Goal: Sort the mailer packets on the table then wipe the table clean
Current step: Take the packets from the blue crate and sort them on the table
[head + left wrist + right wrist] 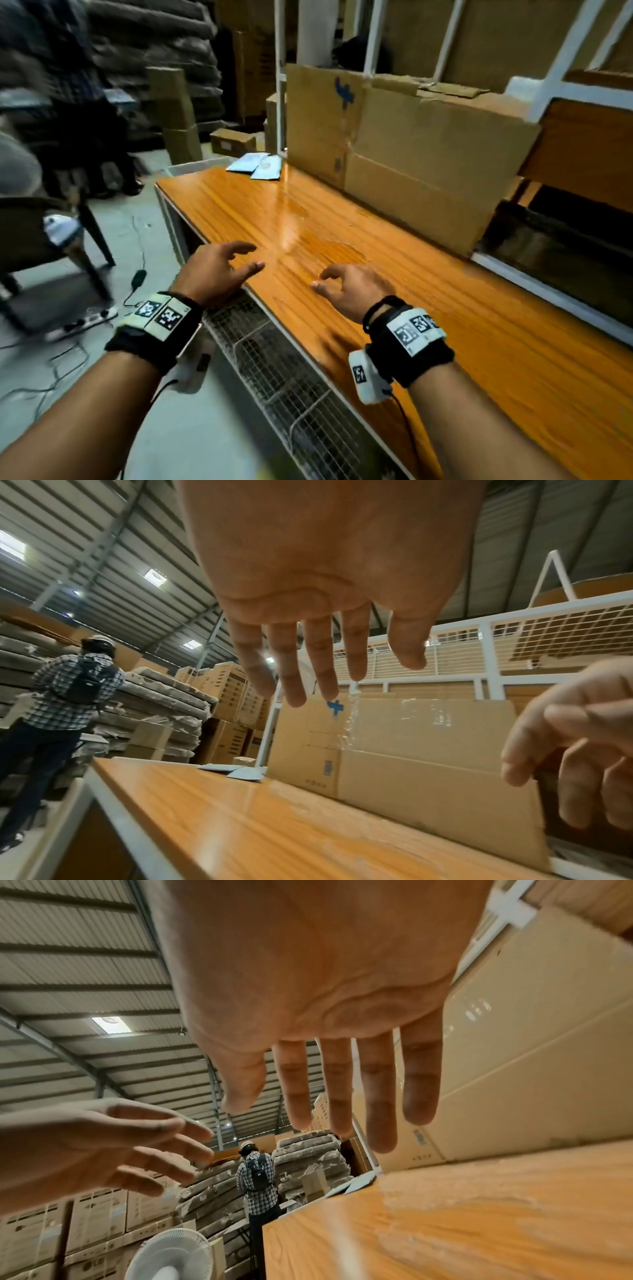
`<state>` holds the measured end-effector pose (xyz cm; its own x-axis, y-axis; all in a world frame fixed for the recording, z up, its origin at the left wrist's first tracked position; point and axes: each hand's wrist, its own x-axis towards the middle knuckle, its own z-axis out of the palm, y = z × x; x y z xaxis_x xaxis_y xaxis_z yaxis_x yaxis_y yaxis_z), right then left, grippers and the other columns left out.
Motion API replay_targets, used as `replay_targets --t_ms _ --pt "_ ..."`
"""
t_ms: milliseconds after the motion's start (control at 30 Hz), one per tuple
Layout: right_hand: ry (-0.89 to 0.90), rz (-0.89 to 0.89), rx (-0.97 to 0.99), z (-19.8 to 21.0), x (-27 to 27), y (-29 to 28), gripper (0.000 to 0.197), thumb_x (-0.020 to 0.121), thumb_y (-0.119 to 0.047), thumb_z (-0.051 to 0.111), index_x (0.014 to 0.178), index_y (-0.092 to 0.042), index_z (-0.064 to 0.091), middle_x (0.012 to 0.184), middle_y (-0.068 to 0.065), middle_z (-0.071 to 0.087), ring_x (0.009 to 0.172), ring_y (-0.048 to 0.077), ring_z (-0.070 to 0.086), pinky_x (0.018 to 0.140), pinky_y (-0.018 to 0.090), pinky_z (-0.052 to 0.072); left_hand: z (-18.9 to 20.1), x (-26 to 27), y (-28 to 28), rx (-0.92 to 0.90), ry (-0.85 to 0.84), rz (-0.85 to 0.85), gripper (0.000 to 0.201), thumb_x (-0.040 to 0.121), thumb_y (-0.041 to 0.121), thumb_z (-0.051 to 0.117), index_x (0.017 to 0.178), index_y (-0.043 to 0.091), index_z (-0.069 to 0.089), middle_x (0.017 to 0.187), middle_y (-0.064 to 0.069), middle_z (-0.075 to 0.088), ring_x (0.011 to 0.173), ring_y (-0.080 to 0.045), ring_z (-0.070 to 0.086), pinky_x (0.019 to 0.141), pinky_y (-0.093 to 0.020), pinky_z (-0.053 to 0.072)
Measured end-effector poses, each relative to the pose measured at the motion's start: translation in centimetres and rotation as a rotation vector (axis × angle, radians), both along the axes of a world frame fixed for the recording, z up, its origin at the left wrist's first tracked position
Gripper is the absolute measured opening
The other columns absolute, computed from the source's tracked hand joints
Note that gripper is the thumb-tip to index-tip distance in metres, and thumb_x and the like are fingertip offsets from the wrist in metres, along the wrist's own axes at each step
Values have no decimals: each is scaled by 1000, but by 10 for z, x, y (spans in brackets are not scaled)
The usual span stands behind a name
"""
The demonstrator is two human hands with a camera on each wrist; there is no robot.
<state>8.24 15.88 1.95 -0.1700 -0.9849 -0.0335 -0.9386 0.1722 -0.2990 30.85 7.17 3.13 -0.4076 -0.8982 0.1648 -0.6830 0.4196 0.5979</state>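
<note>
Currently: mailer packets (255, 165) at desk (342, 222) far end, beyond our left hand (219, 270) and right hand (349, 284); fingers relaxed, empty; left marginally nearer

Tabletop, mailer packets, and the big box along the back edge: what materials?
Tabletop: wood-grain top, probably laminate or varnished wood; streaked grain, glossy glare.
Mailer packets: pale blue-grey, thin, flat; likely plastic film or paper, too far to tell.
Big box: brown corrugated cardboard, matte, with creases and clear tape.
</note>
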Motion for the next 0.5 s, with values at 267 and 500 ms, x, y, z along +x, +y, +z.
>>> replay_targets --t_ms 267,500 --pt "-42 -21 31 -26 74 -140 45 88 -65 47 121 -37 57 137 -7 52 125 18 49 93 36 46 -17 89 -114 -4 -52 26 43 84 42 67 121 19 65 121 -4 66 111 -16 59 89 -25 42" --pt "23 -32 98 -37 80 -258 48 88 -63 50 127 -34 53 139 -2 49 126 20 47 96 41 46 -50 104 -226 78 -80 -36 45 84 45 66 122 21 64 129 -1 60 119 -16 54 100 -32 43"
